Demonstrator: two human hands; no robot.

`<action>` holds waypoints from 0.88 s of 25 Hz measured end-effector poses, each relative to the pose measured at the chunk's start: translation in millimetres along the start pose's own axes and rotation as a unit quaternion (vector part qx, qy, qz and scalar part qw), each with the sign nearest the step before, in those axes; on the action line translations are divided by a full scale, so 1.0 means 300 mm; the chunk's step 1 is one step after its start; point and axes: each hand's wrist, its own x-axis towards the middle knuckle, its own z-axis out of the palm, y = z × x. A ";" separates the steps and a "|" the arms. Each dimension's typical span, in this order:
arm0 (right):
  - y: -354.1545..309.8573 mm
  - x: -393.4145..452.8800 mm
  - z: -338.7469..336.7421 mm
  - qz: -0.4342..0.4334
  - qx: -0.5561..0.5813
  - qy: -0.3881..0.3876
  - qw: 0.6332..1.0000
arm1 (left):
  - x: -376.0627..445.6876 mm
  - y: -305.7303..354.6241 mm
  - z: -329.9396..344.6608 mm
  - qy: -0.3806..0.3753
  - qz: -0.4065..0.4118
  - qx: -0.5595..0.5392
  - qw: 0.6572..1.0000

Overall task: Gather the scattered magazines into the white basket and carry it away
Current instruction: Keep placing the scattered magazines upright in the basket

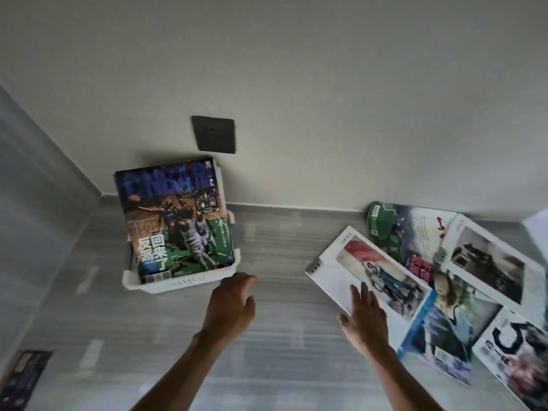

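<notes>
A white basket (178, 283) stands on the grey floor against the wall, with a basketball magazine (173, 221) leaning in it, cover facing me. My left hand (232, 304) hovers open just right of the basket's near corner, holding nothing. My right hand (366, 317) is open with fingers spread, resting on the near edge of a white-covered magazine (367, 271). Several more magazines lie overlapping to the right: a green one (406, 229), a blue one (444, 330), a white-bordered one (489, 262) and a black-and-white one (516, 351).
A dark wall socket (214, 134) sits above the basket. Another dark magazine (22, 378) lies at the bottom left on the floor. A grey wall panel runs along the left. Bare floor (281, 241) lies between the basket and the magazine pile.
</notes>
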 end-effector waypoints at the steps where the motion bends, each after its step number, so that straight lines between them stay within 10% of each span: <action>1: 0.069 -0.001 0.009 0.012 -0.032 -0.014 0.999 | 0.000 0.026 0.041 -0.006 -0.008 -0.005 1.000; 8: 0.164 0.026 0.041 -0.140 -0.210 0.027 0.967 | -0.105 0.085 0.225 -0.046 -0.026 -0.013 0.999; 14: 0.172 -0.041 -0.054 -0.185 0.038 0.020 0.982 | -0.169 0.171 0.319 -0.012 -0.169 -0.160 0.973; 20: 0.112 -0.259 0.057 -0.209 0.122 -0.194 0.951 | -0.238 0.197 0.377 0.034 -0.362 -0.259 0.895; 22: 0.156 -0.181 0.033 -0.173 0.116 -0.109 0.972 | -0.254 0.184 0.375 0.041 -0.343 -0.246 0.906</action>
